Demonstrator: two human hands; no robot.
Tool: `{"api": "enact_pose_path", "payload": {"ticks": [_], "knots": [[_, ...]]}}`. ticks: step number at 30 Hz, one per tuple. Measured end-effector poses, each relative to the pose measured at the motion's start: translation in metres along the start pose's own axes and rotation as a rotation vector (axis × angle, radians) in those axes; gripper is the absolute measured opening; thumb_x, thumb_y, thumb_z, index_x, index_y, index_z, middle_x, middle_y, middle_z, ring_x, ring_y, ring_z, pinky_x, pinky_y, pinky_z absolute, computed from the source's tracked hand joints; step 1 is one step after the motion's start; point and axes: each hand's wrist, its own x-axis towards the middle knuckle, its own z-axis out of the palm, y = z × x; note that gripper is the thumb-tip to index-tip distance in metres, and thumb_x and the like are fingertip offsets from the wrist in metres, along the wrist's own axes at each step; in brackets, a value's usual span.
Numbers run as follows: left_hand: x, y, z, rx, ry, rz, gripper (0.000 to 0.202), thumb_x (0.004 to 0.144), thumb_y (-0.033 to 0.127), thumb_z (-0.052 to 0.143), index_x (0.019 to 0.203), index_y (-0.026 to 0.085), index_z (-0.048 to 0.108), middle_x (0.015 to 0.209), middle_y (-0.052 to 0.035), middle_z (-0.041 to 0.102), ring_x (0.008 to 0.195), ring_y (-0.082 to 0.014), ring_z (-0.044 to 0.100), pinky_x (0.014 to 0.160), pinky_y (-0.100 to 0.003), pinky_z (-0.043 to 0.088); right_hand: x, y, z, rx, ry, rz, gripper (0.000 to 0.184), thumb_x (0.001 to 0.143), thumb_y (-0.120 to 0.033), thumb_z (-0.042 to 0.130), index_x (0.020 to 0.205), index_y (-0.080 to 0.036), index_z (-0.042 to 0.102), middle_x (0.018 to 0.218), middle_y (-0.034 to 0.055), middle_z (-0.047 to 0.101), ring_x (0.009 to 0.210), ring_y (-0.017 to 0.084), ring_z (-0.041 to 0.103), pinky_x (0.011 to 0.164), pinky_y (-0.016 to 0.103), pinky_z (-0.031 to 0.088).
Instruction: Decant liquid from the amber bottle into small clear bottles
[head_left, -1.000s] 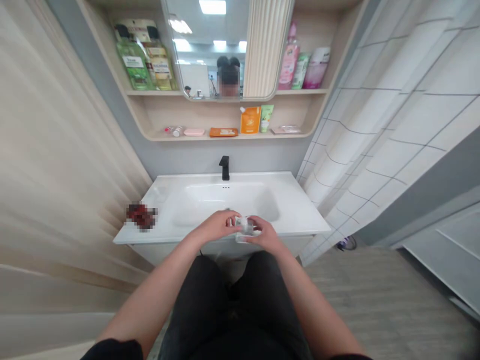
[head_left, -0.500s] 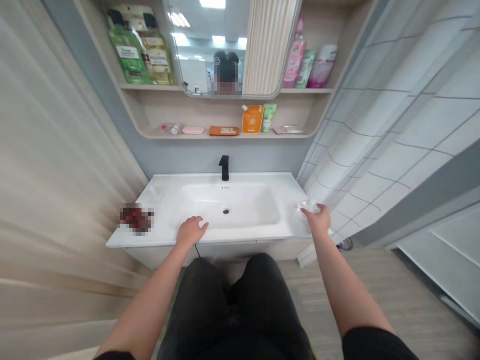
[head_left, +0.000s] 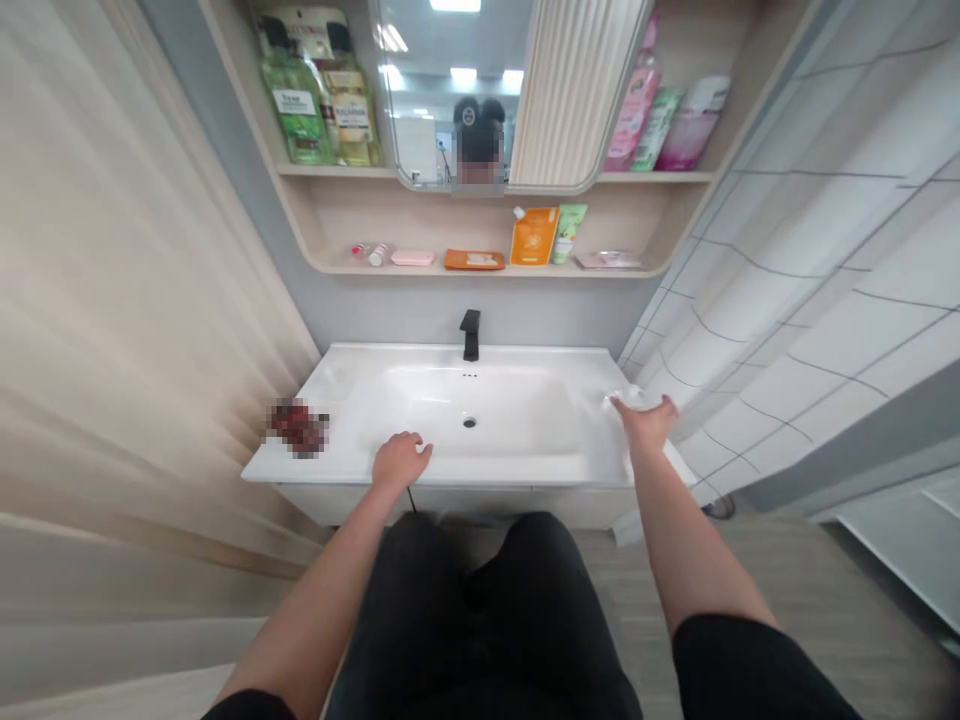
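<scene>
Left hand [head_left: 400, 462] and right hand [head_left: 646, 420] well apart on a white ceramic vanity basin [head_left: 517, 470], a small clear plastic item [head_left: 628, 398] at the right fingertips

The item lies at the basin's far right, the right fingers spread wide against it; whether they grip it cannot be told. The left hand rests empty on the front rim, fingers loosely curled. A light fingertip touch suits something this thin, with the left hand bracing. A second ago, both hands met over the item at the front edge
</scene>
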Motion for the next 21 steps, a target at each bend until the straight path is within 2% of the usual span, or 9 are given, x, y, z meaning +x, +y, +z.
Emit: {"api": "enact_pose_path", "payload": {"ticks": [2, 3, 4, 6, 8, 9, 15, 19, 21], "knots": [[-0.001, 0.001, 0.001, 0.000, 0.005, -0.008, 0.041, 0.105, 0.051, 0.052, 0.115, 0.023, 0.081, 0.124, -0.0139, 0.079, 0.120, -0.0322, 0.070, 0.102, -0.043, 0.055, -0.028, -0.008, -0.002, 0.013, 0.115, -0.098, 0.078, 0.090, -0.056, 0.077, 0.146, -0.007, 0.055, 0.150, 0.0351, 0.058, 0.143, 0.042, 0.053, 0.117, 0.049, 0.043], [-0.001, 0.001, 0.002, -0.002, 0.008, -0.008, 0.041, 0.105, 0.050, 0.052, 0.117, 0.023, 0.080, 0.124, -0.0140, 0.078, 0.121, -0.0324, 0.070, 0.103, -0.043, 0.054, -0.047, -0.013, 0.000, 0.031, 0.096, -0.168, 0.061, 0.097, -0.054, 0.067, 0.141, -0.011, 0.059, 0.142, 0.0300, 0.065, 0.135, 0.039, 0.059, 0.114, 0.048, 0.046], [-0.001, 0.001, 0.003, -0.006, 0.009, -0.008, 0.041, 0.105, 0.050, 0.053, 0.118, 0.022, 0.080, 0.125, -0.0142, 0.078, 0.122, -0.0326, 0.069, 0.105, -0.044, 0.054, -0.068, -0.018, 0.003, 0.054, -0.009, -0.228, 0.048, 0.102, -0.050, 0.058, 0.134, -0.014, 0.063, 0.128, 0.0241, 0.073, 0.119, 0.035, 0.068, 0.107, 0.046, 0.050], [-0.001, 0.000, 0.005, -0.035, 0.013, 0.000, 0.040, 0.104, 0.049, 0.056, 0.125, 0.022, 0.077, 0.132, -0.0143, 0.076, 0.127, -0.0332, 0.067, 0.110, -0.045, 0.053, -0.110, -0.030, 0.016, 0.077, -0.448, -0.391, 0.033, 0.100, -0.045, 0.059, 0.118, -0.020, 0.072, 0.103, 0.0123, 0.080, 0.096, 0.029, 0.074, 0.094, 0.040, 0.054], [0.004, -0.004, 0.003, -0.108, 0.050, 0.006, 0.042, 0.103, 0.046, 0.060, 0.134, 0.022, 0.072, 0.141, -0.0139, 0.072, 0.133, -0.0327, 0.065, 0.117, -0.045, 0.050, -0.144, -0.040, 0.031, 0.049, -0.803, -0.527, 0.022, 0.096, -0.040, 0.064, 0.106, -0.025, 0.078, 0.097, 0.0062, 0.082, 0.089, 0.027, 0.075, 0.087, 0.036, 0.055], [0.008, -0.007, 0.000, -0.152, 0.096, -0.003, 0.044, 0.102, 0.044, 0.061, 0.139, 0.022, 0.069, 0.144, -0.0140, 0.069, 0.136, -0.0323, 0.064, 0.120, -0.045, 0.049, -0.155, -0.045, 0.037, 0.019, -0.895, -0.576, 0.021, 0.095, -0.038, 0.066, 0.106, -0.026, 0.079, 0.099, 0.0050, 0.083, 0.090, 0.026, 0.076, 0.085, 0.035, 0.055], [0.067, -0.050, -0.061, -0.252, 0.596, -0.218, 0.073, 0.098, 0.038, 0.069, 0.158, 0.007, 0.044, 0.158, -0.0267, 0.051, 0.155, -0.0393, 0.045, 0.133, -0.055, 0.035, -0.168, -0.050, 0.045, -0.166, -0.843, -0.621, 0.022, 0.099, -0.035, 0.066, 0.109, -0.026, 0.083, 0.099, 0.0084, 0.084, 0.093, 0.027, 0.077, 0.082, 0.034, 0.053], [0.110, -0.085, -0.092, -0.225, 0.657, -0.446, 0.097, 0.093, 0.032, 0.076, 0.164, -0.004, 0.021, 0.171, -0.0399, 0.025, 0.165, -0.0502, 0.023, 0.133, -0.064, 0.025, -0.164, -0.048, 0.042, -0.155, -0.831, -0.585, 0.021, 0.096, -0.033, 0.068, 0.109, -0.026, 0.083, 0.099, 0.0079, 0.084, 0.090, 0.027, 0.077, 0.078, 0.033, 0.053], [0.121, -0.098, -0.094, -0.214, 0.643, -0.477, 0.094, 0.092, 0.032, 0.075, 0.162, -0.004, 0.023, 0.167, -0.0412, 0.031, 0.162, -0.0539, 0.026, 0.127, -0.070, 0.030, -0.164, -0.049, 0.041, -0.155, -0.822, -0.568, 0.018, 0.095, -0.032, 0.070, 0.106, -0.026, 0.084, 0.097, 0.0077, 0.084, 0.088, 0.026, 0.076, 0.077, 0.032, 0.053]]}}
